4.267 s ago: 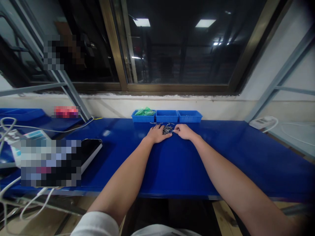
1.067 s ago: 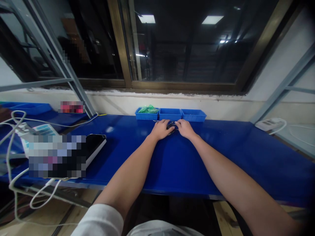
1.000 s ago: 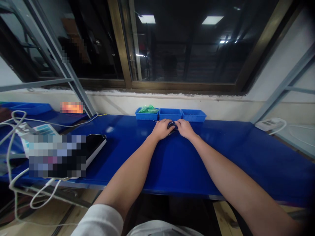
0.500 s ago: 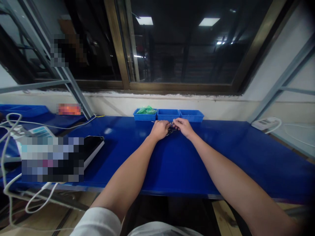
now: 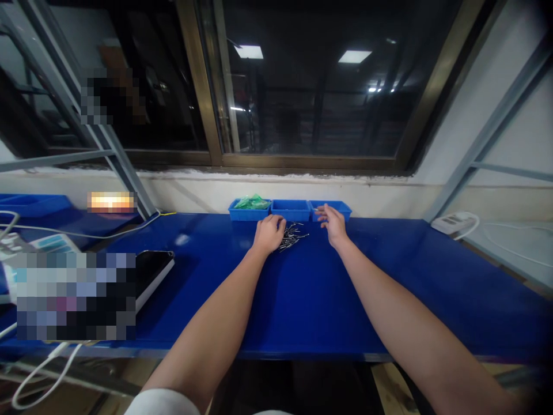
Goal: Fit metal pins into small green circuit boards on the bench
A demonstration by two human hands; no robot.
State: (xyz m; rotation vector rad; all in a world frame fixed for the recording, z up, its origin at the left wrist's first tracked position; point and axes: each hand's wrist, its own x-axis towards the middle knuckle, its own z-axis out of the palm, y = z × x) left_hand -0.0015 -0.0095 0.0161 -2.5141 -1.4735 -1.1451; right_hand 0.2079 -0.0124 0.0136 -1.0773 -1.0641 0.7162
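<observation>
Blue tabletop (image 5: 306, 300) lies nearest; at twelve o'clock, thin metal pieces (image 5: 292, 236) sit heaped beside my left hand (image 5: 268, 235), its fingers curled, their grip unclear. Toward one o'clock, my right hand (image 5: 332, 223) has fingers apart, overlapping the rightmost blue bin (image 5: 344, 213) in view.

Workshop-like; blue workbench (image 5: 319, 300), parts bins (image 5: 290, 214), metal uprights (image 5: 125, 178).

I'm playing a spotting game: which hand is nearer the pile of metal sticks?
Left. The left hand is at the left edge of the pile; the right hand is apart, farther right.
</observation>
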